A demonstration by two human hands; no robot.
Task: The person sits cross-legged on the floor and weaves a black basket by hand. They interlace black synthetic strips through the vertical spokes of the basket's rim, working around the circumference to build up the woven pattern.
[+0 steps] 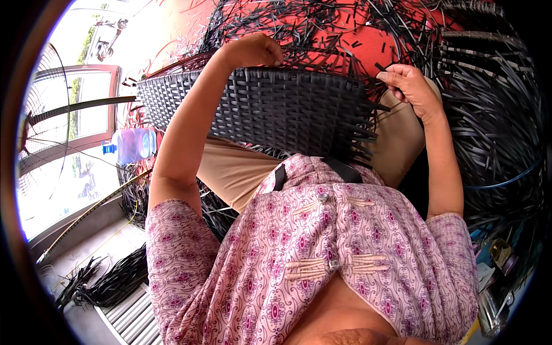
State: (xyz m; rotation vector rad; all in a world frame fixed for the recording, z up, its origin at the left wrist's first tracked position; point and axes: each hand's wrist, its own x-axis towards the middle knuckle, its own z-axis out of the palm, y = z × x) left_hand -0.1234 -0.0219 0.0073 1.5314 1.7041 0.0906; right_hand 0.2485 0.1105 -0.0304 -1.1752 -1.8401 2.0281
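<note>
Over the person's legs [233,172] lies a black woven piece [287,106]. The left hand [250,52] is at its top edge, fingers curled, but I cannot tell if they grip anything. The right hand [409,86] pinches a black strip [380,67].

Bright daylight on my feed, black fisheye rim.
Left of the woven panel [293,106], I get the glass pane [95,89] washed out by glare; right of it, black strips [489,138] look dimmer. The weave reads sharp; the pane's frame [113,95] bends.
</note>
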